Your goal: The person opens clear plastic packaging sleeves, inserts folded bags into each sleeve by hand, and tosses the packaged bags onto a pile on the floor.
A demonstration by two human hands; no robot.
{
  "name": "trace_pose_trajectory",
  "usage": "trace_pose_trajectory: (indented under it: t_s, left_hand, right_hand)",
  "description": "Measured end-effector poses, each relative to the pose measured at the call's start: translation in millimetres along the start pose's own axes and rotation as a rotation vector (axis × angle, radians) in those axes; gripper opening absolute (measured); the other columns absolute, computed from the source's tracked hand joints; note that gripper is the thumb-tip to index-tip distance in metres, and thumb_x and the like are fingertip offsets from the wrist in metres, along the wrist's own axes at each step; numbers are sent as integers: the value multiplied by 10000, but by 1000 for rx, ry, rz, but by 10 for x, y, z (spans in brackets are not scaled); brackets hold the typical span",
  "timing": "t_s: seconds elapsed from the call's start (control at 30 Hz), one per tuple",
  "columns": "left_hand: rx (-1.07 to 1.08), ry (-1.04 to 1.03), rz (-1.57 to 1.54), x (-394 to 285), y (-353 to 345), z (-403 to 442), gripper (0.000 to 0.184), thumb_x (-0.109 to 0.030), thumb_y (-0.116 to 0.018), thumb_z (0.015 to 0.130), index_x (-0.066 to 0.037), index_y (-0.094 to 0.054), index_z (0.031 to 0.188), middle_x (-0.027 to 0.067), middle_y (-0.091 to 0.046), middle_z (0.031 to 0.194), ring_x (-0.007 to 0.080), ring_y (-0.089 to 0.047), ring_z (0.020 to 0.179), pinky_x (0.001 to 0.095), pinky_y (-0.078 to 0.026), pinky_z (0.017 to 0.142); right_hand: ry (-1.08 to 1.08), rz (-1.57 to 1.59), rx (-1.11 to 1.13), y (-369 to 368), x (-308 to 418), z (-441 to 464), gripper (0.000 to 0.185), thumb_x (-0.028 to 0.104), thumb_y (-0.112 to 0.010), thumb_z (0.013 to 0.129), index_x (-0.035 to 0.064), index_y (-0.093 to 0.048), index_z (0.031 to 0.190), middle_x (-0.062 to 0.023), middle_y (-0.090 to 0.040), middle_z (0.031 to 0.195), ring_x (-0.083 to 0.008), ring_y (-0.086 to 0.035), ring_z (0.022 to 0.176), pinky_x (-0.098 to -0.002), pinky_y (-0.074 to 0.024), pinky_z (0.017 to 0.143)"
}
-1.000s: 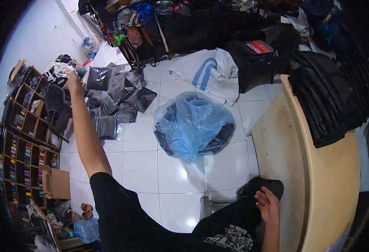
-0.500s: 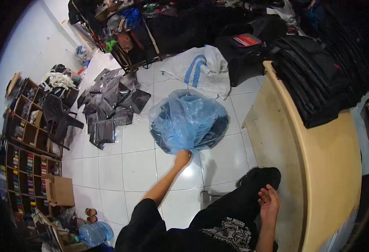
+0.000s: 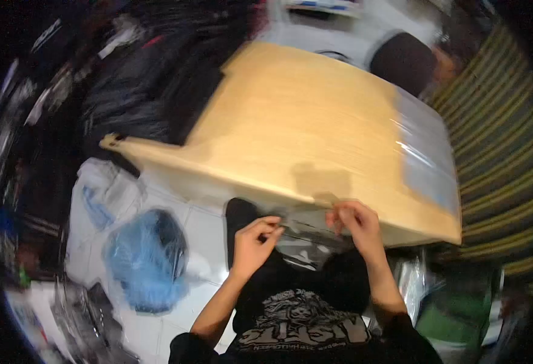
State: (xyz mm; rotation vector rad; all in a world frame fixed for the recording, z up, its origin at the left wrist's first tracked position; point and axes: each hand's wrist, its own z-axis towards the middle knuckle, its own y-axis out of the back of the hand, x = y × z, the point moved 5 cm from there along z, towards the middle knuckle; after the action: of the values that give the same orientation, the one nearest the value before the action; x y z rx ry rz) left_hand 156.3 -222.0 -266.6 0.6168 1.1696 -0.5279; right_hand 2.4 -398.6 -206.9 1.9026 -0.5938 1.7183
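Note:
My left hand (image 3: 256,244) is raised over my lap, its fingers curled in towards the thumb. Whatever it may pinch is too blurred to tell. Close to the front edge of the wooden table (image 3: 266,115), my right hand (image 3: 357,225) has its fingers bent together, and any small thing between them cannot be made out. The hands are apart. A blue plastic bag (image 3: 148,261) with dark contents stands on the white tiled floor at the left, away from both hands.
Clear plastic (image 3: 424,145) lies on the table's right end. Dark stacked goods (image 3: 151,79) are behind its left side. A white sack (image 3: 105,194) and dark packets (image 3: 87,321) lie at the left. Striped yellow and dark fabric (image 3: 497,145) spreads at the right, above something green (image 3: 454,312).
The view has swung right towards the table. My left hand has let go of the blue bag's gathered top and come over my lap. My right hand has risen to the table edge, fingers bent.

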Motion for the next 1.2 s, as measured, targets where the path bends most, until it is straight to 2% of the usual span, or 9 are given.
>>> trace_pose_trajectory:
  t_s: [0.2,0.27,0.4,0.53,0.6,0.7,0.87,1.07,1.2]
  left_hand:
    - [373,-190,-84,-675,-937,401,67,-2,-644,814,12,-649,879,101,-689,940,144,-621,697,262,-495,638]
    - [451,-227,-93,-824,-1252,507,81,-11,-634,834,17,-660,905,110,-686,963,153,-641,806,272,-510,687]
    - [520,-293,-77,-1061,-1728,654,124,-74,-629,861,3,-659,954,117,-678,982,161,-654,867,266,-524,714]
    - [482,-422,156,-1061,-2029,733,229,-77,-628,848,-26,-610,1071,135,-613,1103,226,-648,882,291,-518,716]
    - [397,-657,356,-1155,-2099,778,362,-112,-661,814,-25,-567,1152,140,-566,1169,287,-577,1040,382,-458,858]
    - [462,-759,529,-1105,-2158,813,437,-174,-674,781,-21,-551,1172,123,-557,1172,289,-509,1124,413,-369,949]
    - [423,-746,715,-862,-1621,795,235,-42,-605,784,-39,-621,1018,72,-627,1045,226,-578,1028,395,-382,908]
    - [304,-661,913,-865,-803,816,255,-119,-633,795,-79,-620,1047,63,-619,1018,245,-562,1037,423,-355,968]
    - [316,-709,897,-988,-865,750,282,-182,-663,780,-87,-609,1040,56,-608,988,241,-557,1006,450,-359,948]
  right_hand:
    - [173,-653,-521,1254,274,-145,294,151,-658,839,-2,-624,1088,-132,-664,973,-206,-636,778,-256,-492,676]
    - [242,-793,-636,1535,354,-179,335,169,-704,794,14,-642,1085,-141,-655,975,-237,-636,754,-268,-498,667]
    - [302,-1148,-662,1845,91,-194,274,192,-715,780,16,-674,987,-145,-640,969,-308,-586,942,-398,-483,809]
    - [424,-1111,-655,1699,21,-209,173,100,-693,759,45,-693,923,-89,-650,947,-267,-581,962,-366,-442,821]
    - [489,-1099,-574,1608,34,-188,150,90,-685,757,59,-697,903,-68,-656,938,-251,-588,937,-354,-437,803]
    - [511,-989,-381,1395,87,-111,124,123,-663,788,76,-696,897,-55,-662,955,-247,-595,935,-354,-433,827]
    - [559,-946,-184,1106,194,-69,210,221,-655,817,96,-681,984,-35,-660,1047,-216,-578,1029,-359,-408,921]
    - [554,-1036,90,742,74,193,389,349,-671,803,91,-646,1094,-39,-580,1250,-225,-500,1174,-379,-378,965]
    - [642,-1044,149,411,199,261,485,313,-713,764,114,-601,1192,-45,-560,1279,-220,-479,1206,-380,-346,1008]
